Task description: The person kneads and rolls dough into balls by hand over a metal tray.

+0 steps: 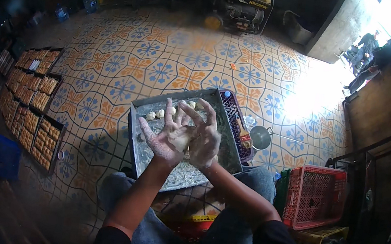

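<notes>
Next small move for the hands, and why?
Probably roll the dough into a ball between the left hand and right hand: it sits between the floury palms, partly hidden, and small round dough balls already lie in the tray below, suggesting that shape.

Dough balls (pixel 151 115) — inside the tray (pixel 132 131)

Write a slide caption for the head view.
Flour-dusted left hand and right hand, fingers spread, meet around pale dough above a floured tray with small dough balls.
</notes>
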Motion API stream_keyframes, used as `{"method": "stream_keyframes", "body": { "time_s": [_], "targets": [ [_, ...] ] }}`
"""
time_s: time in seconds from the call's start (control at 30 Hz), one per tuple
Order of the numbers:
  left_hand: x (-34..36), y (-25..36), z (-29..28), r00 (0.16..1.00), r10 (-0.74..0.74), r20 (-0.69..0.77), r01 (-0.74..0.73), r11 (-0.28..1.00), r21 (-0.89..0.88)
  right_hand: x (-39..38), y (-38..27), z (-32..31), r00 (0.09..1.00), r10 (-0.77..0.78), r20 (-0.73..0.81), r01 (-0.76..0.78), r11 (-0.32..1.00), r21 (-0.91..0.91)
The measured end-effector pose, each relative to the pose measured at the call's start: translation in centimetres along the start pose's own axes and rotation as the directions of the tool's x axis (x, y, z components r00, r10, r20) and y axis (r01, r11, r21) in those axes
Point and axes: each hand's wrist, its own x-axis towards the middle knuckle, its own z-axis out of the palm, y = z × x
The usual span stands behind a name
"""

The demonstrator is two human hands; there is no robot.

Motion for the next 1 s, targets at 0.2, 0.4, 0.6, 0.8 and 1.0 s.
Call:
{"method": "stream_keyframes", "body": {
  "time_s": [0.2, 0.4, 0.6, 0.8, 1.0],
  "targets": [
    [-0.3, -3.2, 0.9, 0.987, -0.105, 0.124, 0.118, 0.988, -0.100, 0.4, 2.6, -1.2, 0.972, -0.051, 0.228, 0.212, 0.602, -0.770],
    [-0.8, 0.5, 1.3, 0.938, -0.121, 0.324, 0.178, 0.972, -0.151, 0.3, 5.1, 0.4, 0.986, -0.145, 0.078, 0.053, -0.172, -0.984],
    [-0.5, -0.4, 1.1, 0.988, -0.150, 0.043, 0.127, 0.933, 0.336, 1.7, -3.3, -2.0, 0.656, -0.038, 0.754, 0.717, 0.343, -0.607],
    [-0.6, 0.6, -0.4, 0.969, -0.222, -0.109, 0.247, 0.865, 0.437, 1.7, -4.0, -2.7, 0.690, 0.083, 0.719, 0.660, 0.336, -0.672],
    [-1.1, 0.3, 1.3, 0.979, -0.204, -0.015, 0.184, 0.847, 0.499, 4.7, -10.1, -3.5, 0.795, -0.164, 0.585, 0.590, -0.019, -0.807]
  ]
}}
